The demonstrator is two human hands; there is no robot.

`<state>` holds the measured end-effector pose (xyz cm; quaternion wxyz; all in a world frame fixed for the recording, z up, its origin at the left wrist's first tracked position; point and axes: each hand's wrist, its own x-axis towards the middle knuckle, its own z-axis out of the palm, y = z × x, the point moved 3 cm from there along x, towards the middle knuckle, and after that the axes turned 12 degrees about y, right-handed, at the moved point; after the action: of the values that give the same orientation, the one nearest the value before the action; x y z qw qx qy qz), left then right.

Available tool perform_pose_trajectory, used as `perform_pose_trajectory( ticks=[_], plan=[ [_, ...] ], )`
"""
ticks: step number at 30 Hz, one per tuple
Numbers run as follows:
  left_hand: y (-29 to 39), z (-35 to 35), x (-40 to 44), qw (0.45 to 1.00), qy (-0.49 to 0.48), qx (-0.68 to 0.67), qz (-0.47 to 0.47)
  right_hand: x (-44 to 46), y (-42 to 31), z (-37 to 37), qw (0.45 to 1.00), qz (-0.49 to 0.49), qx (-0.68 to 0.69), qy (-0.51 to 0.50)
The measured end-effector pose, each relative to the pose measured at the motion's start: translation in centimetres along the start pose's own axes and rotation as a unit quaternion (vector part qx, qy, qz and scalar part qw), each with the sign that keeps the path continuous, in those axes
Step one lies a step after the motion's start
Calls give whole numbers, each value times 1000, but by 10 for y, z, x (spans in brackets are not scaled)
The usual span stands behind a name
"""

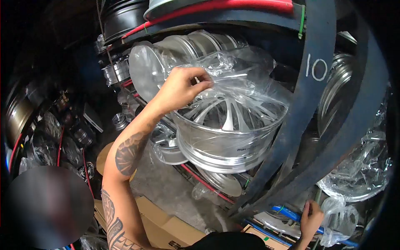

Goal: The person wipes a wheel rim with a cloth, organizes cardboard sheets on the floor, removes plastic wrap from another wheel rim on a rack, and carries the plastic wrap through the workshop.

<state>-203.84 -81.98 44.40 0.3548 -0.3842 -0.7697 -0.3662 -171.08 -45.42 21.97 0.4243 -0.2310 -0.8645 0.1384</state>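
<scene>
My left hand (pixel 187 86) is closed in a pinch on clear plastic wrap (pixel 233 79), above a silver alloy wheel (pixel 227 146). The wrap bunches at my fingertips and spreads over the spokes and the back of the wheel. Thin dark marks show on the wheel's side. At the lower right, my right hand (pixel 311 218) has its fingers bent, near a blue rail (pixel 287 213) and a hanging piece of clear plastic (pixel 341 218). Whether it holds anything is too small to tell.
A dark metal upright (pixel 314 83) marked "10" stands right of the wheel. More wheels (pixel 179 48) lie behind it; a red padded bar (pixel 233 9) runs above. A wrapped wheel (pixel 354 183) is at right. Cardboard (pixel 166 225) lies below, and a blurred round shape (pixel 50 208) is lower left.
</scene>
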Motion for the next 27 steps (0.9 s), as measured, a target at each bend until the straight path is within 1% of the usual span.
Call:
perform_pose_trajectory(
  ticks=[2, 3, 6, 10, 11, 14, 17, 20, 21, 22, 24, 25, 26, 27],
  plan=[
    [-5, -4, -10, 998, 51, 3, -33, 1, -6, 3, 1000, -21, 12, -15],
    [-8, -7, -10, 996, 77, 13, -31, 0, -9, 5, 999, -33, 19, -22],
    [-20, -12, -4, 984, 110, -40, -136, -6, -21, 16, 993, -25, 54, -100],
    [-31, -14, 7, 973, 148, -101, -144, -7, -34, 15, 991, -60, 32, -115],
    [-30, -15, 9, 974, 152, -99, -138, -7, -31, 16, 990, -81, 55, -103],
    [-35, -12, 12, 960, 168, -166, -151, -10, -30, 18, 990, -95, 51, -91],
    [-26, -14, 10, 985, 124, -49, -110, -13, -33, 15, 991, -110, 18, -76],
    [-28, 4, 9, 993, 49, -87, -56, -11, -40, 16, 987, -132, -11, -86],
    [-18, 12, 10, 995, -2, -88, -55, -13, -40, 17, 988, -136, -8, -77],
    [-21, 24, 11, 993, -55, -95, -38, -13, -39, 20, 988, -142, -4, -68],
    [-10, 52, 9, 990, -85, 11, 112, -12, -38, 22, 987, -147, -7, -65],
    [-7, 65, 9, 977, -60, 112, 172, -12, -39, 22, 987, -145, -15, -71],
    [-3, 80, 8, 949, -35, 212, 229, -12, -39, 21, 986, -143, -23, -77],
    [3, 93, 10, 909, -10, 308, 282, -13, -39, 22, 986, -144, -27, -75]
  ],
)
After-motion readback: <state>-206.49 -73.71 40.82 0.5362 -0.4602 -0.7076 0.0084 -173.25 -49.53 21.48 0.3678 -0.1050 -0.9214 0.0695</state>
